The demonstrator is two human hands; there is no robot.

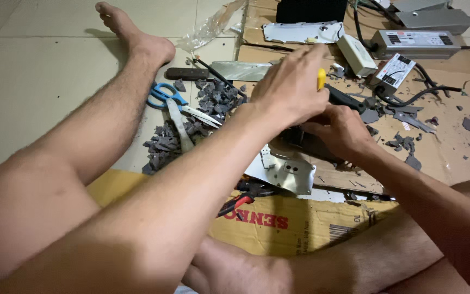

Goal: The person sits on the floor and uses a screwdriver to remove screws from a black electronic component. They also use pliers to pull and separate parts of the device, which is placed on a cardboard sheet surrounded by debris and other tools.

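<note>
My left hand (pixel 292 87) is closed around a tool with a yellow handle (pixel 321 79), held over a dark block (pixel 300 136) that sits in a bent metal casing (pixel 284 171). My right hand (pixel 344 130) grips the dark block from the right side, fingers curled on it. Behind the hands lies a black-handled tool (pixel 344 99). What the yellow tool's tip touches is hidden by my hands.
Cardboard sheet (pixel 447 147) covers the floor under the work. Blue-handled scissors (pixel 164 95), a large knife (pixel 218 71) and a pile of grey rubbery chunks (pixel 213 98) lie left. Red-handled pliers (pixel 237 202) lie near my legs. Several power-supply boxes (pixel 414 43) with black cables sit far right.
</note>
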